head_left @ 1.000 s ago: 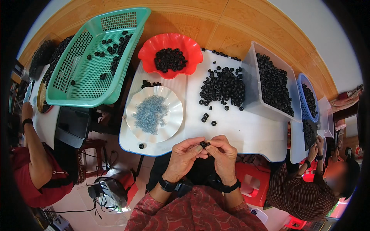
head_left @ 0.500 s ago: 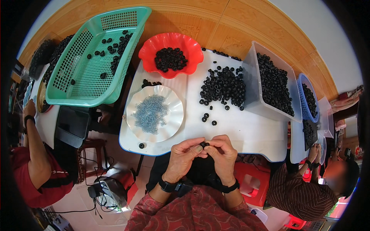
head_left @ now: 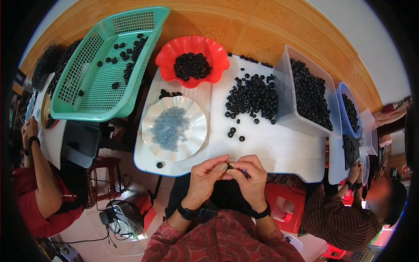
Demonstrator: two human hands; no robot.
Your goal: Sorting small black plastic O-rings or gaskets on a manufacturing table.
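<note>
Close to my body, at the table's front edge, my left hand (head_left: 205, 180) and my right hand (head_left: 249, 178) meet with thumbs and fingertips pinched together. Between them sits a small black ring-shaped part (head_left: 229, 167), mostly covered by the fingers. On the white table (head_left: 288, 148) beyond lies a heap of similar black parts (head_left: 253, 97), with a few loose ones nearer to me. Left of the heap, a white scalloped plate (head_left: 197, 144) holds small clear bluish pieces (head_left: 169, 129). One black part (head_left: 159, 165) lies alone by the front left edge.
A red wavy bowl (head_left: 218, 52) of black parts stands behind the plate. A clear bin (head_left: 286, 100) full of them is at right, beside a blue basket (head_left: 341, 89). A green basket (head_left: 87, 115) is at left. Co-workers sit at either side; a red stool (head_left: 273, 192) stands below.
My hands have shifted slightly and the fingers have turned around the small black part, which shows less now. The co-worker's hand at left has moved a little nearer.
</note>
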